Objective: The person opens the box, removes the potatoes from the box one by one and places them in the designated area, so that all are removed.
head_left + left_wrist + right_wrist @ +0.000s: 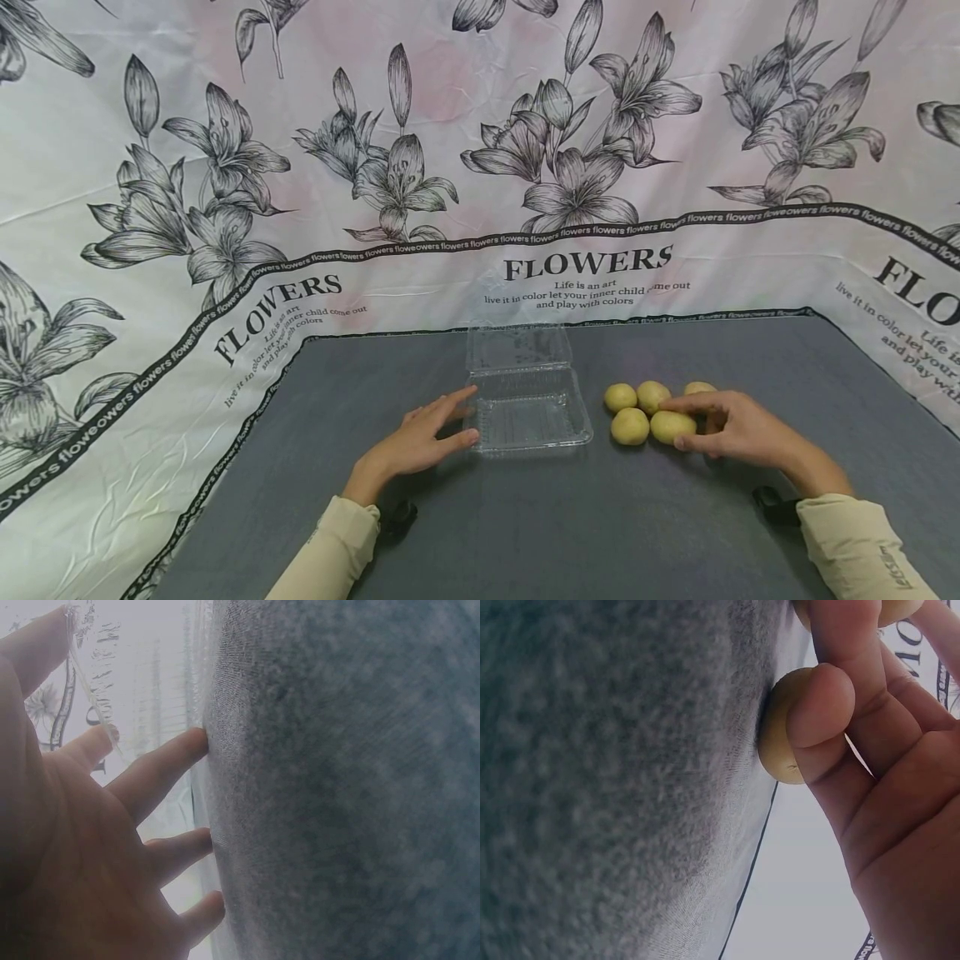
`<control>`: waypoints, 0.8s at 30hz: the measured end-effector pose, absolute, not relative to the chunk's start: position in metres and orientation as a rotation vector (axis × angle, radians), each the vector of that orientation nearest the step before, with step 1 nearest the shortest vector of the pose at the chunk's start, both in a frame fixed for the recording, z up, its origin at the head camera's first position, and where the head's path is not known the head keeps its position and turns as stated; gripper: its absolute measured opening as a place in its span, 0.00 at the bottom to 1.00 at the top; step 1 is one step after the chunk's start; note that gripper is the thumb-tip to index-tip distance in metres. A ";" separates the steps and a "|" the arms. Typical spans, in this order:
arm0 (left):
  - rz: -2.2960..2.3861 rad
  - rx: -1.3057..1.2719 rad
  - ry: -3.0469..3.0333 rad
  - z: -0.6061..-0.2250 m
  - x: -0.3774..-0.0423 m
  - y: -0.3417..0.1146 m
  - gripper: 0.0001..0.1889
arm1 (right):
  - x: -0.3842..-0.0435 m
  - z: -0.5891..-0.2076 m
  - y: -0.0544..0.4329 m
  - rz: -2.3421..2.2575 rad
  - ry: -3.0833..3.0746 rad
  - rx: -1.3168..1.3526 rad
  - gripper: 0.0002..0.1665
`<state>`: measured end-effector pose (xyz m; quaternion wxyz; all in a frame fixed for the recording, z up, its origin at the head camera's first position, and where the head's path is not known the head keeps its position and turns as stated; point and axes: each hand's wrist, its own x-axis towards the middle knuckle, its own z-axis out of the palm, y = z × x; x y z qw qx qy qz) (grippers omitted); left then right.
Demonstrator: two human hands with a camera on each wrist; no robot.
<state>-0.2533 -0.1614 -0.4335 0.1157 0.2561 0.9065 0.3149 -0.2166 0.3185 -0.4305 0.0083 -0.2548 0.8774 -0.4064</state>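
Note:
A clear plastic clamshell box [534, 421] stands on the grey table with its lid [517, 348] raised at the back. At the box's left side is my left hand [416, 442], its fingers spread and fairly straight, thumb and index finger by the rim. To the right of the box several yellow potatoes [629, 426] lie in a cluster. My right hand [738, 429] pinches the front potato [670, 427] between thumb and fingers. Another potato [776, 742] shows behind its curled fingers in the right wrist view. A back potato [699, 387] is partly hidden by this hand.
The grey table [570, 525] stretches in front of the box and to both sides. A white curtain [420, 292] printed with flowers and lettering hangs along the table's back and sides. Dark straps [776, 504] sit at both wrists.

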 end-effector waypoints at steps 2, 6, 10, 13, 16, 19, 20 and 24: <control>0.923 0.752 2.653 -0.434 -0.253 -0.161 0.40 | -0.217 -0.431 0.318 -1.264 2.742 -0.811 0.28; 0.921 0.753 2.653 -0.433 -0.253 -0.161 0.40 | -0.217 -0.431 0.318 -1.256 2.744 -0.839 0.28; 0.920 0.753 2.652 -0.433 -0.253 -0.162 0.40 | -0.217 -0.430 0.318 -1.246 2.733 -0.849 0.28; 0.920 0.755 2.649 -0.433 -0.253 -0.162 0.40 | -0.217 -0.430 0.318 -1.249 2.725 -0.851 0.27; 0.919 0.756 2.648 -0.433 -0.253 -0.162 0.40 | -0.217 -0.430 0.319 -1.252 2.708 -0.837 0.27; 0.916 0.754 2.647 -0.432 -0.253 -0.162 0.40 | -0.217 -0.430 0.319 -1.260 2.687 -0.816 0.28; 0.915 0.754 2.647 -0.432 -0.253 -0.162 0.40 | -0.218 -0.429 0.319 -1.257 2.685 -0.819 0.28; 0.911 0.762 2.648 -0.432 -0.253 -0.161 0.40 | -0.219 -0.429 0.320 -1.266 2.674 -0.840 0.28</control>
